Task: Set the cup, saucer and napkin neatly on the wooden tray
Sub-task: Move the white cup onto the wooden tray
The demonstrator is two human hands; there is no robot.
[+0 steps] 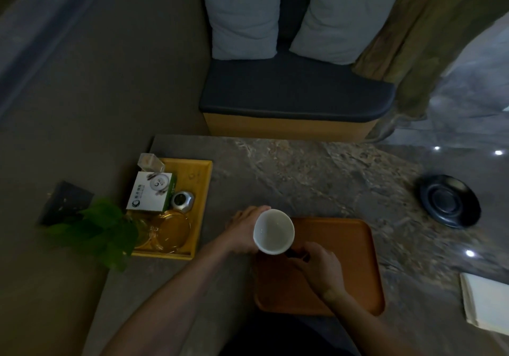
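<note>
A cup point(273, 231) with a white inside is held above the upper left corner of the brown wooden tray point(344, 259). My left hand point(246, 229) wraps its left side. My right hand point(319, 266) pinches what looks like its dark handle from below right. Far to the right on the stone table lies the dark saucer point(450, 201). A white folded napkin point(486, 302) rests at the table's right edge, partly cut off by the frame.
A yellow tray point(205, 187) at the left holds a small box point(151, 191), a metal pot, glassware and a clear container. A green plant point(102, 231) overlaps its near corner. Beyond the table stands a dark bench with two cushions point(243, 21).
</note>
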